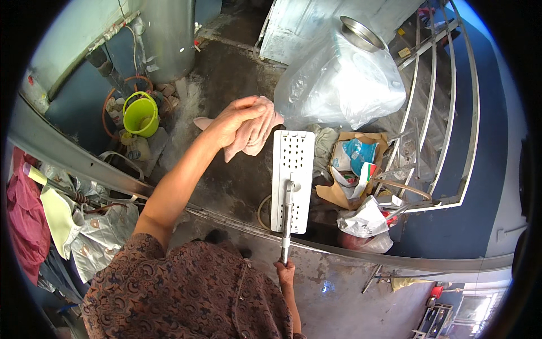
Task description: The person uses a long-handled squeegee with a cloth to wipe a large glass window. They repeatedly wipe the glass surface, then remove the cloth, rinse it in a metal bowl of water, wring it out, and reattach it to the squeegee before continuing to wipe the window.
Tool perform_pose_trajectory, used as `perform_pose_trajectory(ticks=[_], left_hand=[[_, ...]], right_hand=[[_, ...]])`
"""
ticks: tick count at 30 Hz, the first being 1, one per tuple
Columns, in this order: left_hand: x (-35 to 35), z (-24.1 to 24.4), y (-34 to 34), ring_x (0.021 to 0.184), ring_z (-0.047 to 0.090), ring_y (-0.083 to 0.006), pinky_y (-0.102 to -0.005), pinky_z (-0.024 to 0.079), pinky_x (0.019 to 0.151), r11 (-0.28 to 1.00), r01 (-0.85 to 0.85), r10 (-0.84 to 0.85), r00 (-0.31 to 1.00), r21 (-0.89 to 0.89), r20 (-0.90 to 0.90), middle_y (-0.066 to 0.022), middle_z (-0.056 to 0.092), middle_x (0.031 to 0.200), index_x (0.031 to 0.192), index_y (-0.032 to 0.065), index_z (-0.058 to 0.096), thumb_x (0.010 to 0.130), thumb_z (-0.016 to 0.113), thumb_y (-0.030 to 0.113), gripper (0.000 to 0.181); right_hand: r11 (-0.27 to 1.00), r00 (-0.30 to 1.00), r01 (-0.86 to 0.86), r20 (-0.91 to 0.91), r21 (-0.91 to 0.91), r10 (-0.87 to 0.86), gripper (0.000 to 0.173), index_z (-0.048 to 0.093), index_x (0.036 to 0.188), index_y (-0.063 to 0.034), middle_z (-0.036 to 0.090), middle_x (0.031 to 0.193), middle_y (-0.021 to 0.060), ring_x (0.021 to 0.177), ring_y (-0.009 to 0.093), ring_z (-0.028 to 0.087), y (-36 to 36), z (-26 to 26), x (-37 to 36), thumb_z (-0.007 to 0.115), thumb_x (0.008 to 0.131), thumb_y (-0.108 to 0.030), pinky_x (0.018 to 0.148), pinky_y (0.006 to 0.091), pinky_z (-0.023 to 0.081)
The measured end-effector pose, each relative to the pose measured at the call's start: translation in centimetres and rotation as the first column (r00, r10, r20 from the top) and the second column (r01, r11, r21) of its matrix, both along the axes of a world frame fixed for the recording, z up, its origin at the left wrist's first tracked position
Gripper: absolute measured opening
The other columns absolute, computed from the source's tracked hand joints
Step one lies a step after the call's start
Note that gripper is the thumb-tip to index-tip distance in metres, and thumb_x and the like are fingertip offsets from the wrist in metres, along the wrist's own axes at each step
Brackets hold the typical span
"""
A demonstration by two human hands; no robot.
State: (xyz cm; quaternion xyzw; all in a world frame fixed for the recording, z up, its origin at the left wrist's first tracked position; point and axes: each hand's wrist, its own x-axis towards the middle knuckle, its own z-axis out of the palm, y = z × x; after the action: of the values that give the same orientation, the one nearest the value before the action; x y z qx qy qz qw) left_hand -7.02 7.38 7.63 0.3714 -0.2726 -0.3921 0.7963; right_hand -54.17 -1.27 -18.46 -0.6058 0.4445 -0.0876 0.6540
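Note:
My left hand (239,116) grips a bunched pink cloth (254,133), whose loose ends hang out on both sides of the fingers. To its right, a flat mop's white plate (293,182) is held up with its perforated, slotted face in view. My right hand (284,269) is closed around the metal mop pole (286,229) just below the plate. The cloth and the plate appear apart. No mop pad is seen on the visible face of the plate.
A lime green bucket (141,114) stands at left near a large metal cylinder (167,38). Clear plastic sheeting (338,84) bears a steel bowl (362,34). An open cardboard box (328,195) with packaging lies before a white metal rack (451,106). Fabrics (27,220) hang at lower left.

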Motion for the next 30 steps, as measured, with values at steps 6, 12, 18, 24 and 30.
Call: perform_pose_trajectory(ticks=[6, 12, 18, 24, 30], left_hand=[[2.2, -0.7, -1.8, 0.081, 0.059, -0.0107, -0.0252, 0.050, 0.071, 0.974, -0.196, 0.181, 0.975, 0.110, 0.130, -0.0012, 0.064, 0.091, 0.102, 0.0028, 0.065, 0.091, 0.062, 0.015, 0.017], [6.0, -3.4, -5.0, 0.089, 0.055, -0.0110, -0.0262, 0.046, 0.081, 0.851, -0.292, 0.063, 0.882, 0.436, 0.468, -0.0039, 0.064, 0.091, 0.105, 0.0011, 0.065, 0.090, 0.061, 0.019, 0.024], [5.2, -2.4, -10.5, 0.093, 0.066, -0.0230, -0.0323, 0.049, 0.088, 0.795, -0.487, -0.291, 0.216, 0.361, 0.932, -0.0126, 0.069, 0.101, 0.114, 0.0081, 0.066, 0.091, 0.055, 0.018, 0.027], [-6.8, -6.5, -12.6, 0.076, 0.065, -0.0249, -0.0409, 0.053, 0.068, 0.934, -0.291, -0.211, 0.013, 0.206, 0.977, -0.0128, 0.063, 0.081, 0.113, 0.0110, 0.066, 0.085, 0.059, 0.008, 0.029], [-12.8, -10.5, -9.7, 0.093, 0.063, -0.0341, -0.0377, 0.057, 0.074, 0.892, -0.351, -0.335, -0.092, 0.284, 0.938, -0.0194, 0.045, 0.122, 0.130, 0.0146, 0.055, 0.079, 0.062, -0.001, 0.053]], right_hand=[[0.999, 0.986, 0.036, -0.161, -0.030, -0.041, 0.013, 0.058, 0.079, -0.0048, 0.051, 0.067, -0.0046, 0.062, 0.008, 0.046, 0.1, -0.6, -0.8, 0.069, 0.073, -0.006, 0.058, 0.0257, 0.042], [0.999, 0.990, 0.010, -0.139, -0.046, -0.016, 0.014, 0.057, 0.078, -0.0047, 0.050, 0.065, -0.0040, 0.061, 0.008, 0.045, -1.5, -0.4, -2.7, 0.070, 0.073, -0.006, 0.057, 0.0258, 0.040], [0.993, 0.986, -0.021, -0.167, -0.116, 0.001, 0.016, 0.058, 0.079, -0.0046, 0.051, 0.065, -0.0019, 0.061, 0.010, 0.046, -1.9, 0.2, -4.1, 0.072, 0.073, -0.009, 0.057, 0.0287, 0.042], [0.984, 0.981, -0.091, -0.186, -0.156, 0.061, 0.017, 0.060, 0.080, -0.0033, 0.053, 0.063, 0.0002, 0.061, 0.011, 0.048, -2.6, -0.8, -2.9, 0.073, 0.073, -0.012, 0.058, 0.0296, 0.043], [0.997, 0.998, -0.040, -0.059, -0.067, 0.037, 0.017, 0.060, 0.080, -0.0027, 0.051, 0.063, -0.0015, 0.061, 0.011, 0.046, -3.1, -0.8, -1.1, 0.072, 0.073, -0.011, 0.058, 0.0293, 0.043]])
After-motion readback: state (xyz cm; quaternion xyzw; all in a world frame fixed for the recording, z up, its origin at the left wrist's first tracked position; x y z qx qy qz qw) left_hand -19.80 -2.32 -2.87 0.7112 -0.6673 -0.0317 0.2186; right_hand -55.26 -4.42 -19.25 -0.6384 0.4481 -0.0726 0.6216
